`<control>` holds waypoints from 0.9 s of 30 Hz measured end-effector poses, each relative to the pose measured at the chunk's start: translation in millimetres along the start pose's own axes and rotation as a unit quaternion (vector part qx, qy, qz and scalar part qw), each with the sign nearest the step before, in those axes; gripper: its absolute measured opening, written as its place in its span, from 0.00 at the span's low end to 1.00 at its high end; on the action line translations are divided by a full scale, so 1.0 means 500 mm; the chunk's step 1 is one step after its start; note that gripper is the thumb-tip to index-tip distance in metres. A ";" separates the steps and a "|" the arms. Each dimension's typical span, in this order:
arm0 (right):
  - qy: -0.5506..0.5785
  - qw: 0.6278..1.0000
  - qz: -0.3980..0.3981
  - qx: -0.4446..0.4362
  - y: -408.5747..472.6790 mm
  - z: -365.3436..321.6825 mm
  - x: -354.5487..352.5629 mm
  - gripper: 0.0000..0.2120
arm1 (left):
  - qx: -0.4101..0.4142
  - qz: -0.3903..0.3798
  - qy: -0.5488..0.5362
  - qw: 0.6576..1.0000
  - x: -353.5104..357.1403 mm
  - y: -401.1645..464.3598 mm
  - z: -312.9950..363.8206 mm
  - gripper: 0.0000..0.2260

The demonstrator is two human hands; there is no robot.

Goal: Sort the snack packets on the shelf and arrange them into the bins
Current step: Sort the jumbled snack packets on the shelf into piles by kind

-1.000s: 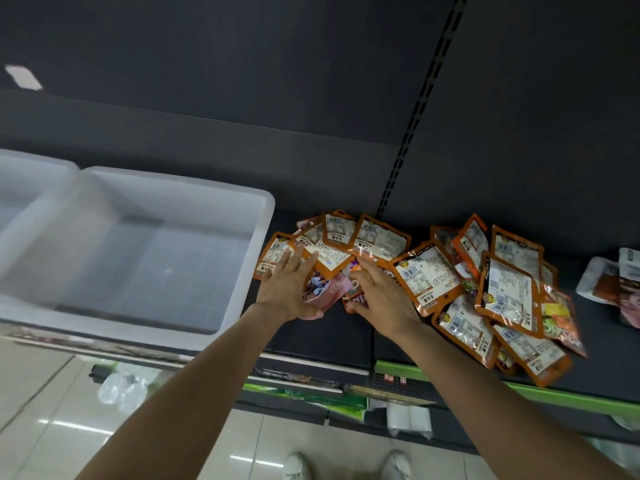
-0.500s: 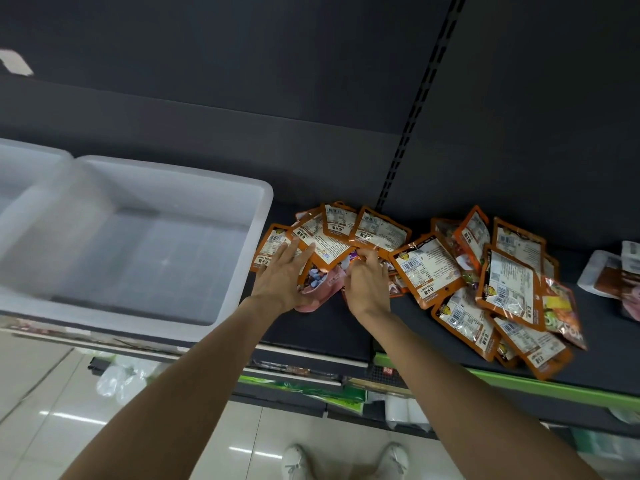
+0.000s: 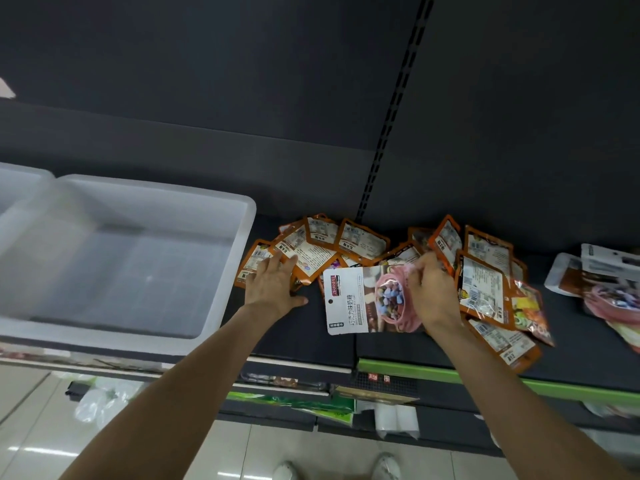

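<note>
A: Nearest, the right hand (image 3: 431, 292) pinches a white-and-pink candy packet (image 3: 363, 299) by its right end, holding it free of the heap at about four o'clock from the left hand (image 3: 273, 285).

B: And the left?

A: Flat, fingers straight, pressing on the orange packets (image 3: 311, 252) just beyond it. More orange packets (image 3: 485, 289) lie at three o'clock of the right hand, overlapping.

B: So which step?

A: Separating the odd kind from the orange pile, I judge. The white bin (image 3: 221, 296) sits at nine o'clock on the shelf (image 3: 332, 344), with no packets visible in it; a second bin (image 3: 20, 181) lies farther left.

B: Next?

A: Likely carrying the candy packet to its own place. Similar packets (image 3: 602, 285) lie far right at three o'clock. It calls for a firm pinch.
</note>
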State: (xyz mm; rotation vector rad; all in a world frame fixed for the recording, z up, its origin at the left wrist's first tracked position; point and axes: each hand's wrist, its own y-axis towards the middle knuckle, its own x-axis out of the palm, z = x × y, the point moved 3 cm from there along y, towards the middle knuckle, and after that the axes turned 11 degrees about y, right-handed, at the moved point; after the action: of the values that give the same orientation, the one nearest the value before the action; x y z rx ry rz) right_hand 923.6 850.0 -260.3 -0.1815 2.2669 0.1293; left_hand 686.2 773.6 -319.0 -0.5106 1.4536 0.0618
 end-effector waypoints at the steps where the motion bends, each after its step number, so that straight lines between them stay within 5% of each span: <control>1: -0.016 1.000 -0.002 -0.003 -0.003 0.002 -0.001 0.07 | 0.000 0.008 0.002 1.000 0.000 0.000 0.001 0.39; 5: -0.159 0.987 -0.012 -0.037 -0.007 -0.002 -0.031 0.10 | 0.000 0.042 0.006 0.999 0.000 0.007 0.001 0.37; 8: -0.231 0.972 -0.044 -0.026 -0.004 0.005 -0.033 0.24 | 0.001 0.084 -0.039 0.996 -0.004 0.018 -0.001 0.36; 15: -0.141 0.966 -0.156 -0.148 0.026 -0.064 0.075 0.28 | 0.003 0.164 -0.103 0.981 -0.073 0.056 -0.007 0.15; 20: -0.152 0.960 -0.219 -0.089 0.062 -0.058 0.146 0.34 | -0.033 0.177 -0.112 0.977 -0.116 0.074 -0.010 0.14; 27: -0.221 0.957 -0.182 -0.052 0.108 -0.065 0.141 0.35 | 0.028 0.130 -0.006 0.991 -0.111 0.069 -0.019 0.15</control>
State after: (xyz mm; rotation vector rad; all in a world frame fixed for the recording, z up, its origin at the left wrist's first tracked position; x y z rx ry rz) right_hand 844.9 891.9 -291.7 -0.5641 1.7495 0.0842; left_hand 657.8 815.5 -276.6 -0.2720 1.4996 0.2297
